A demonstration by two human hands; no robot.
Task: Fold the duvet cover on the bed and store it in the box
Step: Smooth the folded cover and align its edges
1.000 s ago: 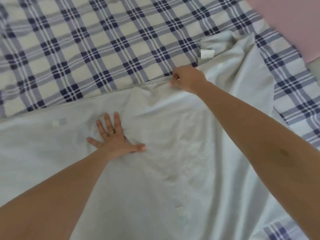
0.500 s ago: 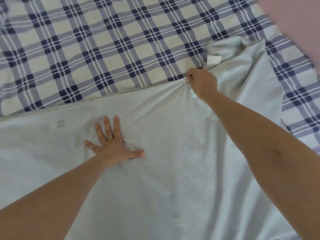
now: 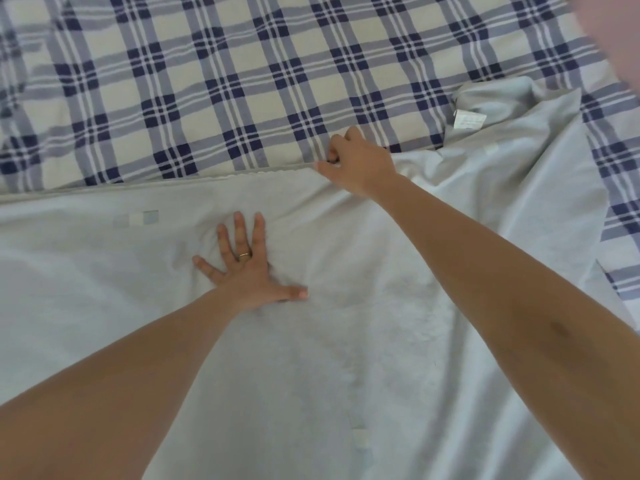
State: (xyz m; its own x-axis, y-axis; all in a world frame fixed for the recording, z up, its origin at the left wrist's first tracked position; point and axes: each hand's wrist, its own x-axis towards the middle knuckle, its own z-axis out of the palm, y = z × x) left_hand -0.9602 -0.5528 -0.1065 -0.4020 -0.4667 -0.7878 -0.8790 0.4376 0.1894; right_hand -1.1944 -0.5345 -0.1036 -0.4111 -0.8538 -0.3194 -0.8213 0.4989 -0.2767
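Note:
A pale grey duvet cover [image 3: 398,323] lies spread over the near half of the bed, its far edge running left to right. My left hand [image 3: 247,271] presses flat on it with fingers spread, a ring on one finger. My right hand [image 3: 356,161] reaches further out and pinches the cover's far edge with curled fingers. To the right, the cover bunches into a rumpled corner with a white care label [image 3: 467,119]. No box is in view.
A blue and cream plaid bed sheet [image 3: 214,88] covers the far half of the bed and shows again along the right side [image 3: 620,188]. A pink surface [image 3: 620,32] fills the top right corner.
My right hand has slid left along the cover's far edge, away from the care label, and that edge now lies straighter. My left hand has stayed pressed flat in place.

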